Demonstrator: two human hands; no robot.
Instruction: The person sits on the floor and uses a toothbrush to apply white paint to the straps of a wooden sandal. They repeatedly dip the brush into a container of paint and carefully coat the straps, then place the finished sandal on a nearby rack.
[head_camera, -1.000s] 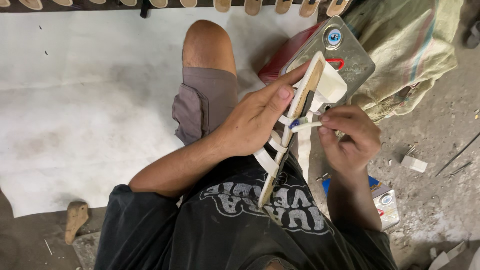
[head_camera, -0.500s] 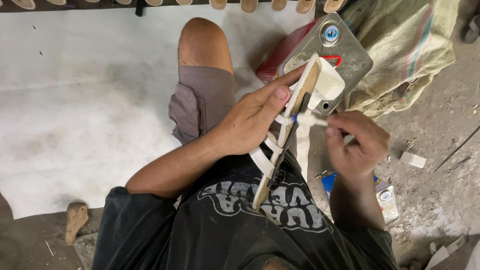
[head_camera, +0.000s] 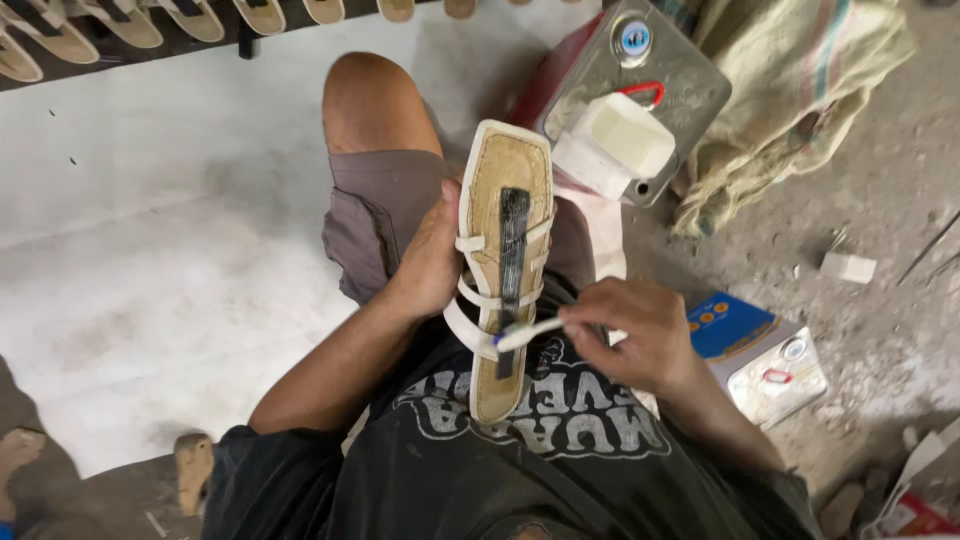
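Left to right: our left hand (head_camera: 432, 262) is clamped on the edge of the one white strappy sandal with tan insole (head_camera: 503, 265), held over our lap. Our right hand (head_camera: 640, 335) pinches one white-handled brush (head_camera: 527, 334) against the straps. Risks: glue smearing onto the straps, or the sandal twisting in the grip. Two metal tins: large grey one (head_camera: 668, 95), small one (head_camera: 775, 365). One white tub (head_camera: 617, 140).

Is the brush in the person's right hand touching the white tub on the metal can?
No, the brush in the right hand lies against the sandal, well apart from the white tub.
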